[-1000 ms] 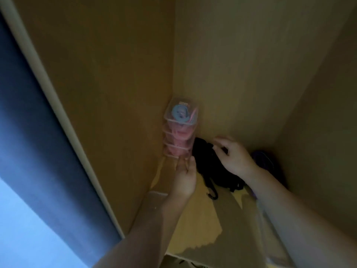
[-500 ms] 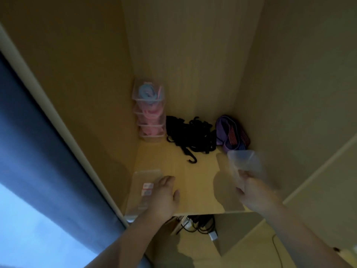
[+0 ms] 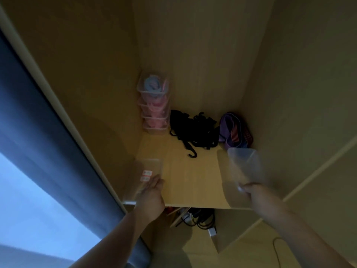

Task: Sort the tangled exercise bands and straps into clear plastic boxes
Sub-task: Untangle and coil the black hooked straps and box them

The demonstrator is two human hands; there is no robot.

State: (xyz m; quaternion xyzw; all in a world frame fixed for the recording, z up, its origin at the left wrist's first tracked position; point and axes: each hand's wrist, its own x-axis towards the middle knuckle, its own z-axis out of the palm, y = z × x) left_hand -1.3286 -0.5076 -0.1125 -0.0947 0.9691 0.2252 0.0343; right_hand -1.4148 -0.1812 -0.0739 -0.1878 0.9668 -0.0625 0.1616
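— Tangled black webbing straps (image 3: 193, 130), with one hooked end trailing from the bottom of the heap: how will they handle?
— Soft, light and limp, I'd judge. Pull one loop and the rest probably drags along, so scoop the bundle by its thick middle, not by the hook.
— And the purple fabric band with red stripes (image 3: 234, 132)?
— Just right of them, centre right of the frame. It looks stretchy and easy to pinch anywhere.
— What do the hands have?
— The right hand (image 3: 257, 194), lower right, pinches the near rim of an empty clear plastic box (image 3: 245, 165), held tilted over the pale wooden shelf (image 3: 193, 180). It's stiff, light and likely slippery. The left hand (image 3: 152, 194), lower centre, lays straight fingers on a flat clear plastic piece with red labels (image 3: 148, 167); lid or shallow box, I can't tell.
— So the straps are clear of both?
— Well apart, higher in the frame, beside the stack of clear boxes holding pink bands (image 3: 153, 105).
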